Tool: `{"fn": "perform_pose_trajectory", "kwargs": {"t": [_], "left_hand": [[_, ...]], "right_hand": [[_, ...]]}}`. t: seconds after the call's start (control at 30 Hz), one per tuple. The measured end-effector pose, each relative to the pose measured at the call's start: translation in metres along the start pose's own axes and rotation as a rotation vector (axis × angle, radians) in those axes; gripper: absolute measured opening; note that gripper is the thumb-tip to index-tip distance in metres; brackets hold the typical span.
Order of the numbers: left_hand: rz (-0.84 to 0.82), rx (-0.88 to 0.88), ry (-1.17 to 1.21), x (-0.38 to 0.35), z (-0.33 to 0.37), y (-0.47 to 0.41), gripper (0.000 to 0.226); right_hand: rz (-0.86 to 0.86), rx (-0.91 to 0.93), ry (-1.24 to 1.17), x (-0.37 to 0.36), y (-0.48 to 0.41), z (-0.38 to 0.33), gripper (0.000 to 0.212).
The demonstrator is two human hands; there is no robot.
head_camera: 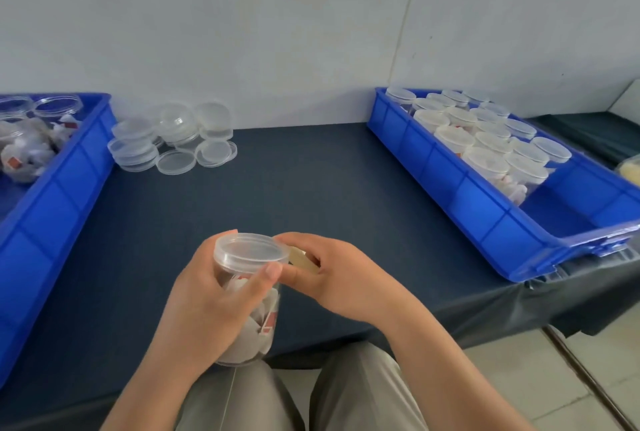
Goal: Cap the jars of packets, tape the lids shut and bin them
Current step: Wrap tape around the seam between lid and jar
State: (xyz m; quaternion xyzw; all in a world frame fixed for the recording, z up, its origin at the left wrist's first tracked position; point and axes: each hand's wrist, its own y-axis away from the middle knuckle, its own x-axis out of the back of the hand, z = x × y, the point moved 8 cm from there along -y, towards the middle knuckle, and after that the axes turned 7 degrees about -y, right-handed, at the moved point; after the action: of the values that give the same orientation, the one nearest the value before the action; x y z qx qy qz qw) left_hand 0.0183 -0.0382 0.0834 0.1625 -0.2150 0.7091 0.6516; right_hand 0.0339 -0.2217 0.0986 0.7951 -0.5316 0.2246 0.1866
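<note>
A clear plastic jar (258,323) filled with white and red packets is held over my lap at the table's near edge. My left hand (211,295) grips its body, thumb up against the clear lid (251,252) that sits on top. My right hand (332,274) is at the lid's right rim and pinches a beige strip of tape (304,259) against it. Loose clear lids (173,139) lie piled at the back left of the dark table (294,188).
A blue bin (512,222) at the right holds several capped jars (485,139), with free room at its near end. Another blue bin (52,195) at the left holds open jars and loose packets. A grey wall runs behind.
</note>
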Motion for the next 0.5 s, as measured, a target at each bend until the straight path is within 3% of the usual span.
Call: {"fn": "perform_pose_trajectory", "kwargs": {"t": [0.27, 0.5], "left_hand": [[0.016, 0.081, 0.114, 0.005, -0.011, -0.003, 0.067], [-0.005, 0.141, 0.202, 0.008, -0.021, 0.000, 0.067]], "right_hand": [[-0.049, -0.017, 0.080, 0.002, 0.004, 0.002, 0.062], [-0.145, -0.019, 0.133, -0.002, 0.004, 0.010, 0.055]]}}
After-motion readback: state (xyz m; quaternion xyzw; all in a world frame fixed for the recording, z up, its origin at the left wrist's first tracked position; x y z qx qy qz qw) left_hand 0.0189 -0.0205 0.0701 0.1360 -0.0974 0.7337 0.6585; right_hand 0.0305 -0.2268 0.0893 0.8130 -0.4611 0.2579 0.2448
